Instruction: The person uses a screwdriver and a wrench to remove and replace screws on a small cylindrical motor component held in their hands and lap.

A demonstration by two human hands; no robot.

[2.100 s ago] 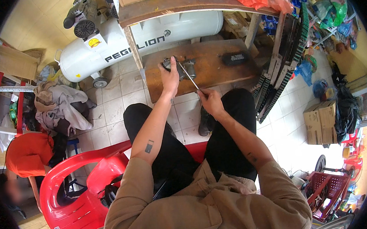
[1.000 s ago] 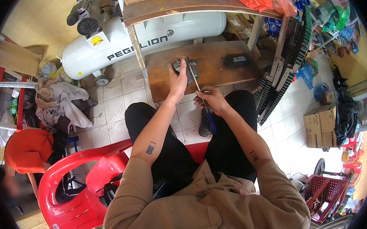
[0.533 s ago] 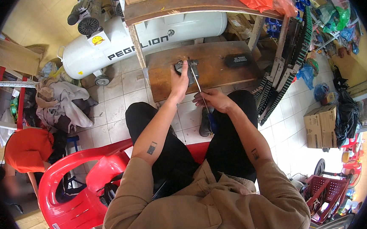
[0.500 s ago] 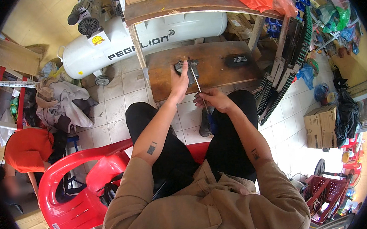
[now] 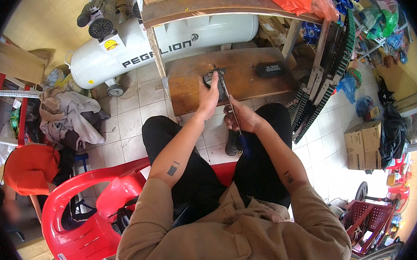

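Note:
My left hand (image 5: 208, 96) grips a small dark metal part (image 5: 222, 84) on the low wooden bench (image 5: 258, 85), thumb pointing forward along it. A long tool with a thin metal shaft (image 5: 227, 94) and a blue handle (image 5: 243, 144), apparently a screwdriver, runs from that part back over my right thigh. My right hand (image 5: 244, 118) has its fingers closed round the shaft below the bench's near edge. A black oval object (image 5: 272, 69) lies on the bench's right part.
A white compressor (image 5: 98, 67) stands behind a wooden shelf (image 5: 224, 5) with red plastic bags (image 5: 291, 1). Metal rails (image 5: 319, 88) lean at right, near cartons (image 5: 364, 145). A person in orange (image 5: 30, 169) bends at left, beside my red plastic chair (image 5: 62, 222).
My left hand and the metal part have shifted slightly right and toward me. My right hand has dropped a little along the shaft and turned, and the blue handle sits slightly lower.

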